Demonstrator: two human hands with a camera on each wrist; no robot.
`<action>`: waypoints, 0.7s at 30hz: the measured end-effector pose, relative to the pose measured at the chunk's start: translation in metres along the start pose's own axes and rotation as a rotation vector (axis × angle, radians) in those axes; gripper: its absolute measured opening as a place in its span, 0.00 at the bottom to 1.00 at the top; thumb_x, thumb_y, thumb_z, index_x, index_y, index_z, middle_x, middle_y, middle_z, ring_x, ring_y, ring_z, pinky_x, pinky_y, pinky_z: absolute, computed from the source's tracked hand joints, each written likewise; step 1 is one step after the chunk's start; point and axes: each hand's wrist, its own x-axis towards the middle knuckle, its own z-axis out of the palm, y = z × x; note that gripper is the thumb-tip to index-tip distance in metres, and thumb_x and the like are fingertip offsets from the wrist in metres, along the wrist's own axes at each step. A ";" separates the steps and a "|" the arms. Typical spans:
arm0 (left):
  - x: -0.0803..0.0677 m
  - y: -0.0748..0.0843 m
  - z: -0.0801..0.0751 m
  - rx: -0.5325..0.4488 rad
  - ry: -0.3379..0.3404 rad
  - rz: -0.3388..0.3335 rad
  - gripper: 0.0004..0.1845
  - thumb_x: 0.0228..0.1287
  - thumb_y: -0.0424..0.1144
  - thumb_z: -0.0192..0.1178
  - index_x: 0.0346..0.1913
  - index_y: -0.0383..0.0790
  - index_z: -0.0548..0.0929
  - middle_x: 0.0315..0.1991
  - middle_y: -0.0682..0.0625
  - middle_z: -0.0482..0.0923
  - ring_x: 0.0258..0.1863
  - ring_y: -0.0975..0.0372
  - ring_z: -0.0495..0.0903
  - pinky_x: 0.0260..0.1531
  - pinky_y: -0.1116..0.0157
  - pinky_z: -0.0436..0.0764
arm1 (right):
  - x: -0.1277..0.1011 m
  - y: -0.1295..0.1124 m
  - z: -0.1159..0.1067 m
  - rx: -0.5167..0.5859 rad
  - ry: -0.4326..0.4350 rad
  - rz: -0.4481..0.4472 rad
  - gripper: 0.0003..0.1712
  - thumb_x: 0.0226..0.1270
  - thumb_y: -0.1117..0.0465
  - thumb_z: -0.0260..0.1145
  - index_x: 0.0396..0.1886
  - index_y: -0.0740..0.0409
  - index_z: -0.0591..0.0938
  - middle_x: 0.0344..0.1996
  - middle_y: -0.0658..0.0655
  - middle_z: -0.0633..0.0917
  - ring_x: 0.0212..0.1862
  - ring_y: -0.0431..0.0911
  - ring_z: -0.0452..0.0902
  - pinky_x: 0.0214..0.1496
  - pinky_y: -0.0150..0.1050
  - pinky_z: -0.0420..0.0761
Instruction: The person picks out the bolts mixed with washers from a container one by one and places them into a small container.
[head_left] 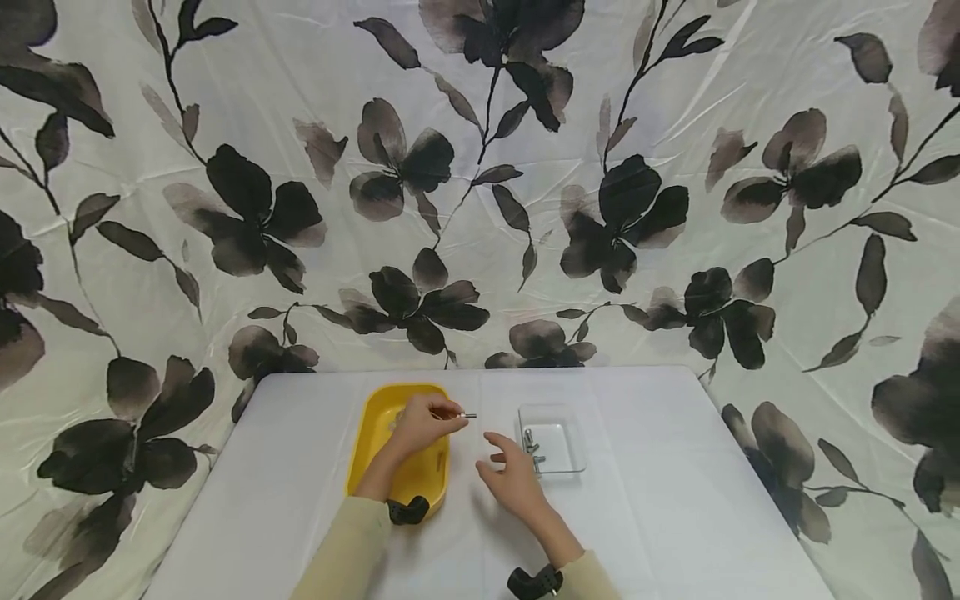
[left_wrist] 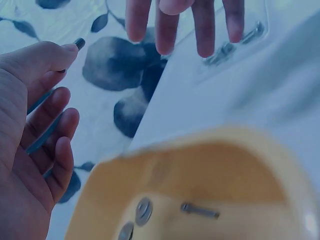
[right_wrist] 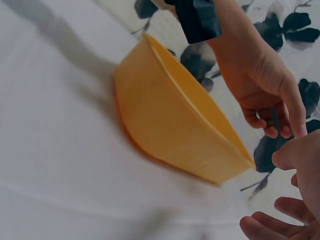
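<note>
My left hand (head_left: pixel 448 416) hovers over the right end of a yellow tray (head_left: pixel 372 450) and pinches a small metal bolt (head_left: pixel 468 415) between thumb and forefinger. In the left wrist view only the bolt's threaded tip (left_wrist: pixel 79 43) shows past the thumb. My right hand (head_left: pixel 501 455) floats just right of it, fingers loosely spread, holding nothing, beside a clear plastic tray (head_left: pixel 562 467) that has a few bolts (head_left: pixel 531 442) in it. The yellow tray's floor (left_wrist: pixel 240 190) carries a bolt (left_wrist: pixel 200 210) and two washers (left_wrist: pixel 143 210).
Both trays stand on a white table (head_left: pixel 660 467), the yellow one left of the clear one. A flower-printed cloth (head_left: pixel 480 183) hangs behind and around the table. Black wrist straps (head_left: pixel 408 510) sit on both forearms.
</note>
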 end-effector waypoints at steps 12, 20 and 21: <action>0.008 0.008 0.039 -0.051 -0.054 0.012 0.11 0.54 0.49 0.73 0.36 0.48 0.89 0.32 0.54 0.81 0.35 0.57 0.77 0.35 0.63 0.80 | -0.009 0.011 -0.030 -0.037 0.060 0.023 0.23 0.65 0.65 0.66 0.59 0.62 0.76 0.55 0.62 0.79 0.48 0.56 0.81 0.42 0.37 0.82; 0.011 0.015 0.054 -0.072 -0.075 0.041 0.11 0.54 0.48 0.73 0.35 0.47 0.89 0.31 0.55 0.81 0.33 0.58 0.77 0.33 0.64 0.79 | -0.016 0.019 -0.046 -0.056 0.129 0.008 0.20 0.63 0.67 0.66 0.56 0.62 0.78 0.51 0.61 0.81 0.44 0.52 0.81 0.40 0.36 0.82; 0.011 0.015 0.056 -0.072 -0.076 0.051 0.11 0.54 0.48 0.73 0.35 0.46 0.89 0.31 0.55 0.81 0.33 0.58 0.77 0.32 0.64 0.79 | -0.017 0.020 -0.049 -0.052 0.146 0.007 0.19 0.63 0.68 0.66 0.55 0.62 0.79 0.50 0.61 0.82 0.44 0.52 0.81 0.39 0.35 0.82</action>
